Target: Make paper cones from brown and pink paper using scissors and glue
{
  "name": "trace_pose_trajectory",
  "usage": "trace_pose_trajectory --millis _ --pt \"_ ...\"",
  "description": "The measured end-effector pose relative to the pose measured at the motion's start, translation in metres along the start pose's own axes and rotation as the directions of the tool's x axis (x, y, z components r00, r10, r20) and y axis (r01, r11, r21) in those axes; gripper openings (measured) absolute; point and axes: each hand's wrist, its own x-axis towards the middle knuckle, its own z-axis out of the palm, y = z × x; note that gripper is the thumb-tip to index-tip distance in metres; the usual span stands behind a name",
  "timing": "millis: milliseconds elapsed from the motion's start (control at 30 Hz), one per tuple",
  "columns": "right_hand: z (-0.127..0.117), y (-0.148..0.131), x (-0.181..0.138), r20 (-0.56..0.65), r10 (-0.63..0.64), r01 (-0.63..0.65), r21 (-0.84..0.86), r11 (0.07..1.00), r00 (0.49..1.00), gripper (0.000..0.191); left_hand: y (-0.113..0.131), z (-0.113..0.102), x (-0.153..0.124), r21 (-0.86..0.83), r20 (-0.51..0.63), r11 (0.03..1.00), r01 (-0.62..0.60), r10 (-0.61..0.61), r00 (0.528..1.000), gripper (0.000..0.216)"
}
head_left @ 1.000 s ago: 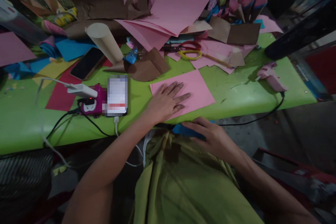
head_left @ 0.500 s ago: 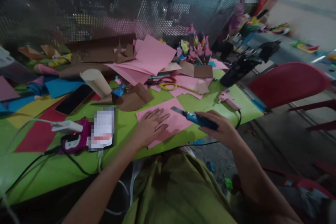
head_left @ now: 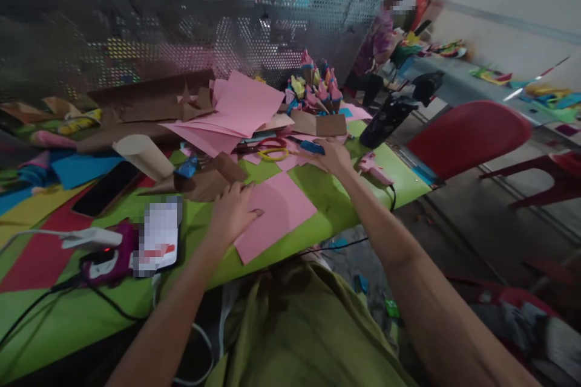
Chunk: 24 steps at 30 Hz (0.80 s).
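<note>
My left hand lies on the left edge of a pink paper sheet, fingers apart and the thumb on top of the sheet. My right hand reaches to the back of the table with a blue utility knife in its fingers, low over paper scraps. The knife's blade cannot be made out clearly. Just left of it lie scissors with red and yellow handles. A pink glue gun rests to the right of my right forearm.
Stacked pink sheets, brown paper and paper cones fill the back. A phone and a purple power strip sit at left. A dark bottle stands by the right edge, near a red chair. A person sits beyond.
My right hand has carried the knife from above the pink sheet to the scraps beside the scissors. My left hand has slid to the sheet's left edge. The view has shifted right.
</note>
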Motion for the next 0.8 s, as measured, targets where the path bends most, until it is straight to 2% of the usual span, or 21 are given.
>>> trace_pose_trajectory --millis 133,200,267,400,467,533,600,733,800 --pt "-0.004 0.007 -0.028 -0.079 -0.159 0.167 0.095 0.981 0.984 0.042 -0.003 -0.003 0.01 -0.007 0.035 1.0 0.03 -0.03 0.999 0.06" --pt "-0.006 0.012 -0.056 -0.057 -0.237 0.243 0.149 0.959 0.97 0.038 -0.006 -0.002 0.014 -0.031 0.034 0.999 0.026 -0.025 0.999 0.058" --pt "-0.009 0.018 -0.09 0.034 -0.373 0.347 0.293 0.891 0.927 0.037 -0.008 0.0 0.017 -0.056 0.043 0.998 0.03 -0.027 0.999 0.057" --pt "-0.03 0.039 -0.158 0.22 -0.523 0.372 0.486 0.791 0.824 0.039 -0.01 0.001 0.02 -0.079 0.064 0.996 0.028 -0.023 0.998 0.049" --pt "-0.049 0.051 -0.184 0.328 -0.561 0.321 0.562 0.762 0.76 0.028 -0.009 0.0 0.02 -0.075 0.057 0.997 0.003 0.001 0.998 0.045" --pt "-0.068 0.061 -0.199 0.483 -0.58 0.205 0.625 0.753 0.656 0.023 -0.008 -0.001 0.019 -0.074 0.057 0.997 -0.02 0.024 0.998 0.041" --pt "-0.08 0.066 -0.204 0.508 -0.535 0.147 0.617 0.773 0.675 0.023 -0.006 -0.002 0.018 -0.097 0.059 0.995 -0.03 0.036 0.998 0.038" --pt "-0.073 0.057 -0.19 0.393 -0.381 0.076 0.606 0.792 0.837 0.028 -0.005 0.001 0.014 -0.278 0.046 0.96 -0.02 0.034 0.998 0.034" --pt "-0.059 0.046 -0.173 0.307 -0.342 0.085 0.621 0.779 0.888 0.031 -0.007 0.006 0.011 -0.405 0.027 0.914 -0.014 0.027 0.999 0.036"
